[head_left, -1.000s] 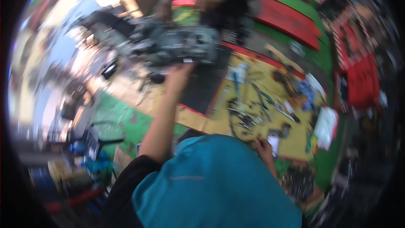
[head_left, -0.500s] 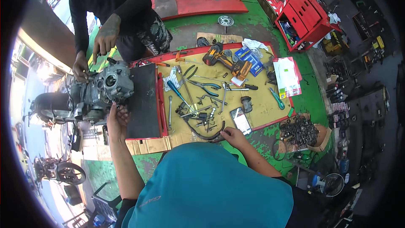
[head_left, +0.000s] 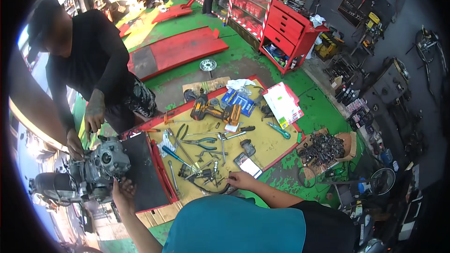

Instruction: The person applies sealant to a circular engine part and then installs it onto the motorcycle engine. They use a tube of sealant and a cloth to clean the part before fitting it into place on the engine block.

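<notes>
At the left, a greasy grey motorcycle engine [head_left: 105, 161] stands at the end of the bench. My left hand [head_left: 123, 195] is raised against its near side, thumb and loosely curled fingers apart; whether it touches the engine is unclear. My right hand [head_left: 242, 180] pinches the end of a curved black rubber hose [head_left: 206, 189] at the bench's near edge. Beside the hose lie small metal parts [head_left: 208, 173], a spanner [head_left: 173, 176], a blue screwdriver [head_left: 172, 153] and pliers [head_left: 201, 141]. A phone [head_left: 248, 165] lies just beyond my right hand.
Across the engine, a person [head_left: 89, 56] in black has both hands at its top. A cordless drill [head_left: 215, 111] and a blue box [head_left: 238, 101] lie on the bench's cardboard [head_left: 262, 147]. Right stands a parts box [head_left: 349, 145]; farther back, a red tool cabinet [head_left: 288, 30].
The view has tilted up and turned, so the bench appears lower and more of the workshop shows. My right hand stays at the hose end, my left beside the engine.
</notes>
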A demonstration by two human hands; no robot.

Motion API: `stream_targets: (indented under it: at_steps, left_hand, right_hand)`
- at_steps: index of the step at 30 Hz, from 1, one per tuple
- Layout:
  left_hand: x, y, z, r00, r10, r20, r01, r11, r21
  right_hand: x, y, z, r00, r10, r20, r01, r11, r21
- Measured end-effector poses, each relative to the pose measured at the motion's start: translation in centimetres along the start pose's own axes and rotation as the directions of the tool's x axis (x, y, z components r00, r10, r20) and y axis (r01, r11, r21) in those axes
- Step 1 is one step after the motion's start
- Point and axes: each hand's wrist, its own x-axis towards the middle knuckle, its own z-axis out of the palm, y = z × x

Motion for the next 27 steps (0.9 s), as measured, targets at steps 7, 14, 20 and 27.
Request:
stream_targets:
  at_steps: [7, 14, 20, 27]
  left_hand:
    - [1.5, -1.0, -1.4, 0.995, 0.076, -0.071, -0.07, 0.994, 0.086]
    - [-0.5, 0.4, 1.1, 0.991, -0.053, 0.126, 0.066, 0.993, -0.102]
    - [-0.2, 0.2, 0.8, 0.994, -0.011, -0.111, 0.012, 1.0, 0.008]
    - [-1.1, 0.6, 1.6, 0.991, 0.064, -0.119, -0.047, 0.989, 0.141]
  right_hand:
    - [-0.2, -1.9, -1.4, 1.0, -0.005, -0.008, 0.005, 1.0, -0.014]
    - [0.3, -1.6, -1.6, 1.0, 0.017, 0.006, -0.017, 1.0, -0.023]
    - [1.6, 1.5, 1.1, 0.987, -0.145, -0.073, 0.142, 0.989, -0.04]
    - [0.9, 1.2, 1.7, 0.999, -0.041, -0.029, 0.044, 0.993, 0.108]
